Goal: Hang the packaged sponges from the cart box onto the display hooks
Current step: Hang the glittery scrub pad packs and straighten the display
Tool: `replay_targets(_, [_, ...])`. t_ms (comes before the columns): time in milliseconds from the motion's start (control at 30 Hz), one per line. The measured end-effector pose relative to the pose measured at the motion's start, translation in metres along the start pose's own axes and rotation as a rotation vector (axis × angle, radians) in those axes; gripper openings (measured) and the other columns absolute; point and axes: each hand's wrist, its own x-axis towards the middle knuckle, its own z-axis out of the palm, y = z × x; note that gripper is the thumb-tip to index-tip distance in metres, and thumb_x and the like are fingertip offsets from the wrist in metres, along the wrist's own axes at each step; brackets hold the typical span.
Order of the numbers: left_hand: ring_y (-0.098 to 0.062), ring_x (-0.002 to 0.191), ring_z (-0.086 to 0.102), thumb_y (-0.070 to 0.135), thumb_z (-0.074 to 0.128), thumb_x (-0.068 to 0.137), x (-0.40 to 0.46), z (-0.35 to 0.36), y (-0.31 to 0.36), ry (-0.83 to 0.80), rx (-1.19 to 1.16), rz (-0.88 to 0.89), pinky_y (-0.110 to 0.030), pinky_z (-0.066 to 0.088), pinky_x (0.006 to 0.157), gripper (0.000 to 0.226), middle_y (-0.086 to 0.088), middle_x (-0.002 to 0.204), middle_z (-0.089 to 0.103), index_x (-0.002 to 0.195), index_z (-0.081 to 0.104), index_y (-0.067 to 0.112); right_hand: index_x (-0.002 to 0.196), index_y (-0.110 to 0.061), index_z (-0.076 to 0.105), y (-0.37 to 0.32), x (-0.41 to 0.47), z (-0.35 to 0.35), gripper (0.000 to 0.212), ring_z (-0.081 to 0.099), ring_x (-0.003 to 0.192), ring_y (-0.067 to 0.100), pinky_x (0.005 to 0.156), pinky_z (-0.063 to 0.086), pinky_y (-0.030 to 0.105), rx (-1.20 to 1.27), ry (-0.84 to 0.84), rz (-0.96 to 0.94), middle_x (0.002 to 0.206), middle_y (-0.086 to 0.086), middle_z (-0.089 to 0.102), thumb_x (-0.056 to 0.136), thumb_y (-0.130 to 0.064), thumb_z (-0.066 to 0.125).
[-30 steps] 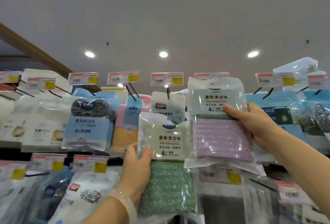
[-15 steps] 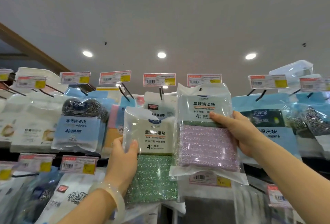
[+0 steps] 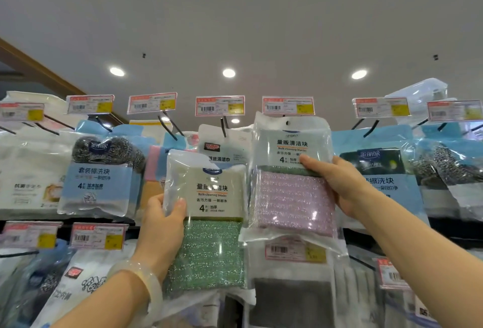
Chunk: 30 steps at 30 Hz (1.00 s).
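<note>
Holding up two sponge packs, not hung yet: left hand [image 3: 163, 225] gripping the green pack [image 3: 209, 225], right hand [image 3: 337, 186] gripping the pink pack [image 3: 292, 184] near its hook.

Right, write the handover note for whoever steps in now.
Left hand grips the green sponge pack, held low in front of the shelf. Right hand grips the pink sponge pack, raised with its hang hole just under a price tag.
Done: both packs are up at the display. Neither can be seen threaded on a hook.
Left: slide the pink pack onto its hook, then hang the green one. The cart box is out of view.
</note>
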Motion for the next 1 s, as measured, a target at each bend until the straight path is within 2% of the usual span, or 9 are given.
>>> replay_targets(200, [-0.015,0.086,0.056,0.022,0.047,0.095,0.003,-0.003,0.002,0.02,0.013,0.015,-0.032,0.045,0.069,0.011,0.001,0.094,0.057,0.105,0.043,0.019,0.115,-0.009,0.054,-0.007,0.015,0.004,0.053,0.07,0.082,0.024,0.061,0.055,0.031,-0.034,0.009,0.005,0.102,0.011,0.07,0.071,-0.028,0.078])
replay_targets(367, [-0.02,0.092,0.057,0.023,0.048,0.095,0.006,-0.015,0.001,0.042,0.013,0.005,-0.042,0.046,0.083,0.012,0.002,0.096,0.059,0.106,0.043,0.02,0.109,-0.005,0.058,-0.003,0.019,-0.004,0.048,0.07,0.064,0.023,0.05,0.055,0.029,-0.065,0.036,0.071,0.089,0.013,0.072,0.072,-0.028,0.077])
replay_targets(467, [-0.017,0.089,0.057,0.022,0.046,0.096,0.006,-0.021,0.001,0.038,-0.011,-0.006,-0.037,0.047,0.073,0.014,-0.001,0.097,0.06,0.109,0.043,0.018,0.117,-0.004,0.052,0.002,0.026,-0.004,0.059,0.068,0.084,0.031,0.072,0.057,0.041,-0.144,0.066,0.077,0.104,0.017,0.068,0.071,-0.031,0.078])
replay_targets(567, [-0.015,0.087,0.057,0.022,0.046,0.096,0.006,-0.022,0.002,0.035,-0.027,-0.009,-0.031,0.044,0.067,0.015,-0.001,0.097,0.06,0.11,0.044,0.016,0.129,-0.005,0.04,0.008,0.036,0.003,0.075,0.058,0.107,0.034,0.095,0.048,0.047,-0.402,0.185,0.057,0.123,0.017,0.056,0.072,-0.04,0.075])
replay_targets(633, [-0.013,0.088,0.057,0.022,0.046,0.096,0.005,-0.022,0.002,0.03,-0.037,-0.006,-0.028,0.042,0.066,0.016,0.0,0.098,0.06,0.111,0.044,0.016,0.136,-0.01,0.03,0.013,0.039,0.011,0.08,0.051,0.115,0.035,0.095,0.045,0.046,-0.691,0.338,-0.026,0.131,0.017,0.046,0.076,-0.043,0.071])
replay_targets(733, [-0.014,0.091,0.057,0.021,0.047,0.096,0.003,-0.02,0.002,0.015,-0.041,-0.007,-0.027,0.043,0.069,0.018,-0.002,0.103,0.061,0.113,0.046,0.016,0.133,-0.017,0.038,0.026,0.036,0.022,0.063,0.042,0.119,0.033,0.099,0.037,0.045,-1.023,0.441,-0.454,0.131,0.016,0.043,0.081,-0.038,0.067])
replay_targets(833, [-0.016,0.093,0.058,0.02,0.047,0.095,0.003,-0.019,0.003,0.008,-0.049,-0.006,-0.027,0.044,0.069,0.017,-0.004,0.106,0.061,0.112,0.046,0.015,0.114,-0.021,0.06,0.035,0.034,0.034,0.04,0.043,0.118,0.023,0.102,0.035,0.039,-1.142,0.129,-0.716,0.126,0.007,0.05,0.083,-0.048,0.057])
replay_targets(900, [-0.02,0.095,0.06,0.02,0.048,0.095,0.003,-0.018,0.004,0.002,-0.062,-0.015,-0.03,0.046,0.072,0.019,-0.007,0.108,0.061,0.113,0.046,0.014,0.112,-0.028,0.062,0.041,0.037,0.04,0.047,0.038,0.126,0.02,0.11,0.027,0.042,-1.297,-0.102,-0.695,0.131,0.001,0.05,0.081,-0.061,0.05])
replay_targets(1000, [-0.022,0.096,0.061,0.018,0.048,0.095,0.001,-0.019,0.004,-0.005,-0.086,-0.036,-0.033,0.048,0.074,0.019,-0.009,0.108,0.062,0.113,0.047,0.012,0.129,-0.033,0.051,0.053,0.052,0.039,0.059,0.013,0.144,0.019,0.118,0.004,0.05,-1.492,-0.255,-0.566,0.151,-0.003,0.031,0.081,-0.067,0.045])
